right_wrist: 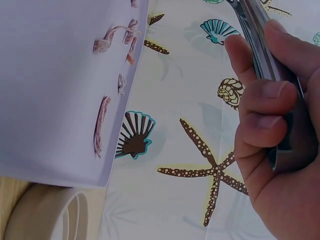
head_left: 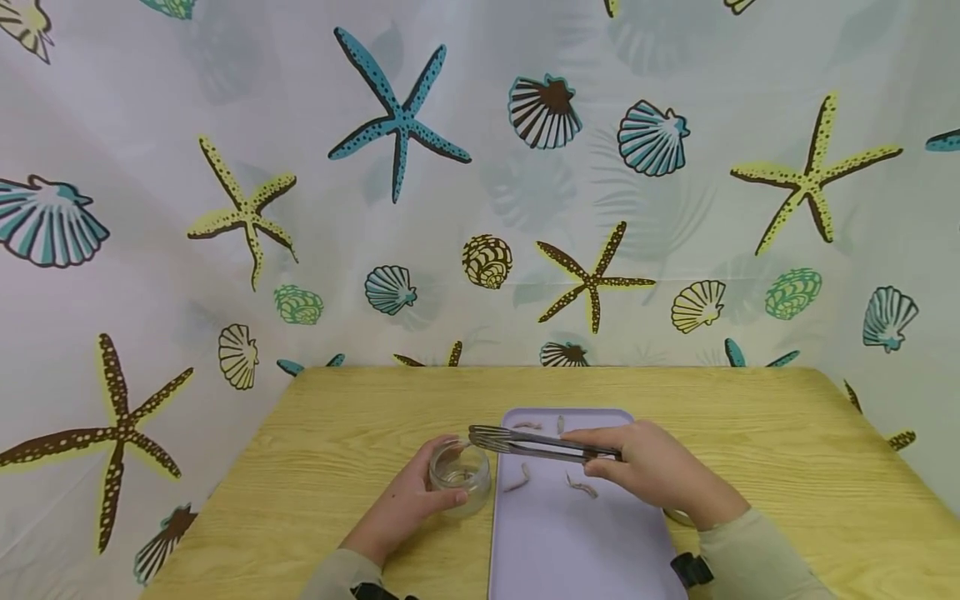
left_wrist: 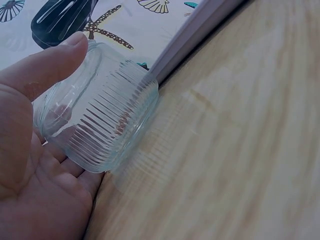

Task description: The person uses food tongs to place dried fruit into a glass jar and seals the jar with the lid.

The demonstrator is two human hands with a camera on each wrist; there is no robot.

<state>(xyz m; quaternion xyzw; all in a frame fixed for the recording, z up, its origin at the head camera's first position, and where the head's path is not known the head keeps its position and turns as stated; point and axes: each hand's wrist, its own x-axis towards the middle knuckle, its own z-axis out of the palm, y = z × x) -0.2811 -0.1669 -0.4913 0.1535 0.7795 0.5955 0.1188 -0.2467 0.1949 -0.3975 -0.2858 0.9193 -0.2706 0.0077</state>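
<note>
My left hand (head_left: 408,504) holds a clear glass jar (left_wrist: 102,112) around its side, the thumb near its rim. The jar stands beside the tray's left edge, ribbed low on its wall. My right hand (head_left: 660,467) grips metal tongs (head_left: 543,447) by the handle end. The tongs' head (head_left: 491,437) is above the jar's mouth, and whether it pinches anything cannot be made out. A reddish patch shows through the jar's glass in the left wrist view; I cannot tell whether it is inside. Several thin brownish-pink strips (head_left: 582,486) lie spread on the lavender tray (head_left: 577,550).
A pale round, ring-like thing (right_wrist: 72,215) sits by the tray's right side, mostly hidden by my right arm in the head view. The wood-grain table (head_left: 360,417) meets a hanging cloth (head_left: 450,317) printed with starfish and shells at its back and sides.
</note>
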